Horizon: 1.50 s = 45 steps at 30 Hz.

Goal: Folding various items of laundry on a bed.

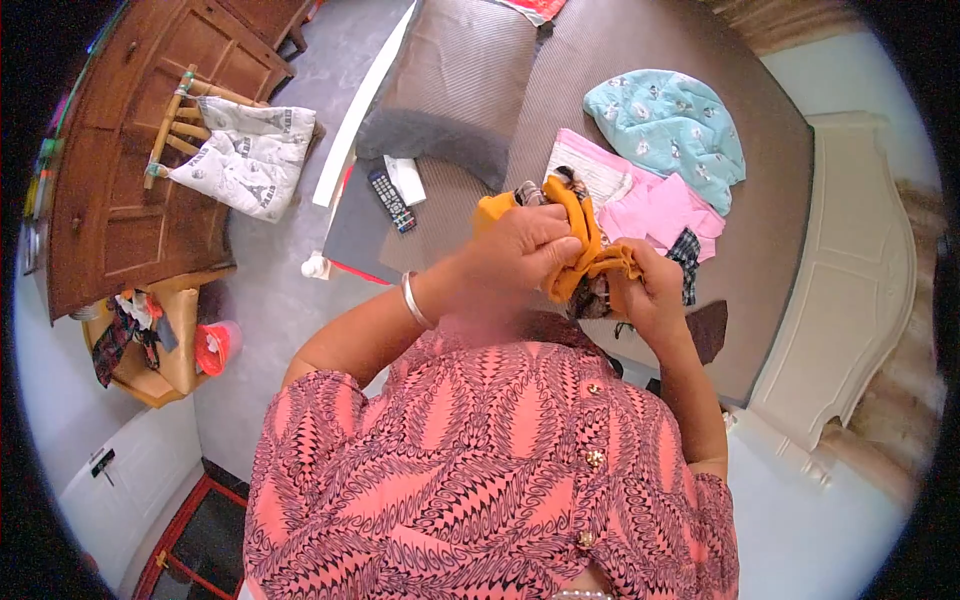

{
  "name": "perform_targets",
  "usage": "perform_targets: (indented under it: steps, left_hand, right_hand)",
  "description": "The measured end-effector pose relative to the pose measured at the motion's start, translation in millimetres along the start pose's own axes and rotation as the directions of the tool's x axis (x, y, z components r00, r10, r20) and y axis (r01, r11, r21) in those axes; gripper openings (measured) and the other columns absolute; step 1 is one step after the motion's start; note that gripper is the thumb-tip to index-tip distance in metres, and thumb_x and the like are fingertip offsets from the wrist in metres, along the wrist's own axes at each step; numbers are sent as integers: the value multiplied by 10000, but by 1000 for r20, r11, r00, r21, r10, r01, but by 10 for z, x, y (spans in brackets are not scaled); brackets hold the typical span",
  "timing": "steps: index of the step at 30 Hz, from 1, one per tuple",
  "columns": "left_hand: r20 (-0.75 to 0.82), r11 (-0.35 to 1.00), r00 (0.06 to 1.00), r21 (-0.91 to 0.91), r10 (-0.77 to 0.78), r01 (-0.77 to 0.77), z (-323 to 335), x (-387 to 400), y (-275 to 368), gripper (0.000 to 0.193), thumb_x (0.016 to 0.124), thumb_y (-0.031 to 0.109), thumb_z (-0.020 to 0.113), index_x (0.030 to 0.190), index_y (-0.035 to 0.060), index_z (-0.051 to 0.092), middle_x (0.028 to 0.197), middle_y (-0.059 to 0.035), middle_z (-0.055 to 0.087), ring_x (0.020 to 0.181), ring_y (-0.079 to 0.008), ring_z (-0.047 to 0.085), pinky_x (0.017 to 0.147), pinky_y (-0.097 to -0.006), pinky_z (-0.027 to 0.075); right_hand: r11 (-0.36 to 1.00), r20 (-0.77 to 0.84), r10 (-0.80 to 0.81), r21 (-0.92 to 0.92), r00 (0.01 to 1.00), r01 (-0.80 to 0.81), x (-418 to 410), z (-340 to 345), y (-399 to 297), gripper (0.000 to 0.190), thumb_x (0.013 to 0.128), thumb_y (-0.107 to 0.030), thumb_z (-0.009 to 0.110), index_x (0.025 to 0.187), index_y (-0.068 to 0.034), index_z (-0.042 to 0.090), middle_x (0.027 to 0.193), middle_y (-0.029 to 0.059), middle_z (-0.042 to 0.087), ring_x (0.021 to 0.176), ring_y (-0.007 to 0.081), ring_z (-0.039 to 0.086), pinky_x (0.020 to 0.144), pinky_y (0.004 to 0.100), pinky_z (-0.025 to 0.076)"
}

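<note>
Both hands grip a mustard-yellow garment [574, 225] with patterned fabric showing inside it, held over the near part of the bed. My left hand [536, 240], with a silver bangle [414, 300] on its wrist, pinches the bunched cloth from the left. Gathered yellow edging is clasped in my right hand [651, 279] on the other side. Just beyond lie a folded pink garment [660, 214] and a white-and-pink piece of cloth [581, 161]. A dark plaid cloth [684, 255] shows beside my right hand. The garment's underside is partly hidden by my hands.
On the bed [577, 82] are a teal printed cloth bundle [667, 127], a pillow [457, 82], a remote control [391, 201] and a brown cloth [709, 330]. A cloth-covered chair [251, 154] and a red bin [214, 349] stand left. The headboard [847, 262] rises right.
</note>
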<state>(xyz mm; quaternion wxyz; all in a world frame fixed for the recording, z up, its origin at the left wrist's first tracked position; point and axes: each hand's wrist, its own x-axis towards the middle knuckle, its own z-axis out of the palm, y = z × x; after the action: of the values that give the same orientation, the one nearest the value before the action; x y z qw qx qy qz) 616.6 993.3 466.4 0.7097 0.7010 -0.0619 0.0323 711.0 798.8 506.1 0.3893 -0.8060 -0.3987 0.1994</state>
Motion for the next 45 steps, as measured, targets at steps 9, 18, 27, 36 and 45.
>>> perform_targets:
  steps: [9,18,27,36,45]
  left_hand:
    - [81,908,983,-377,-166,185,58,-24,-26,298,948,216,450,959,-42,598,942,-59,591,833,-142,570,749,-260,453]
    - [24,137,989,-990,-145,44,251,83,306,447,963,321,360,1249,-16,426,1212,-169,526,1105,-282,532,984,-424,398]
    - [-8,419,981,-905,-192,75,511,103,563,415,945,290,427,1197,-36,469,1169,-160,556,1072,-264,557,948,-402,431]
    - [-13,440,961,-891,-276,114,863,121,738,364,928,239,442,1133,-53,515,1056,-137,604,963,-231,609,876,-347,477]
    - [-300,879,844,-325,-444,347,903,173,658,322,913,218,519,1086,-45,586,1031,-113,623,912,-175,611,823,-290,485]
  right_hand:
    - [986,-175,-166,-19,971,165,-25,213,12,344,740,36,555,1072,-50,568,852,142,647,755,266,656,655,312,505]
    - [952,-11,-254,-179,967,248,-375,-74,277,316,695,33,528,1003,-32,554,834,168,602,733,349,613,612,371,497]
    - [958,36,-41,286,999,29,-475,-562,137,608,723,51,565,1305,-79,447,990,130,650,888,194,640,747,276,485]
    - [969,87,-169,196,982,150,-429,-369,425,466,724,55,500,1180,-30,532,873,111,651,761,168,632,660,270,481]
    - [361,53,2,931,999,-50,-605,-627,558,137,819,-60,591,924,10,645,849,47,656,713,94,605,630,229,499]
